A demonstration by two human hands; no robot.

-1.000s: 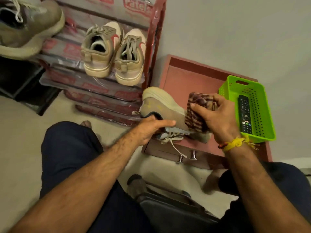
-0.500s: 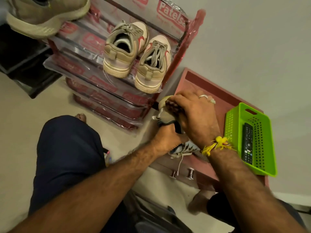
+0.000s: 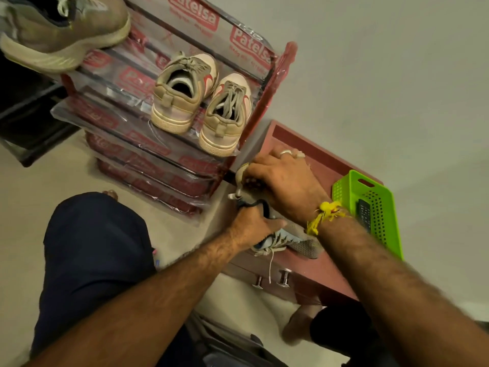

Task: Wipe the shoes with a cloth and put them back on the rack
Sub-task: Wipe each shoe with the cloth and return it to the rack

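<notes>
On a red low cabinet [image 3: 328, 271] by the grey wall, left hand [image 3: 254, 223] grips a shoe [image 3: 296, 239], right hand [image 3: 283, 184] presses a cloth [image 3: 251, 184].

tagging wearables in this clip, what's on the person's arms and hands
Both forearms are bare, with no sleeves in view. The right hand has a silver ring on one finger, and a yellow thread band with frayed, tufted ends is tied round that wrist. The left hand shows no ring, band or watch.
</notes>
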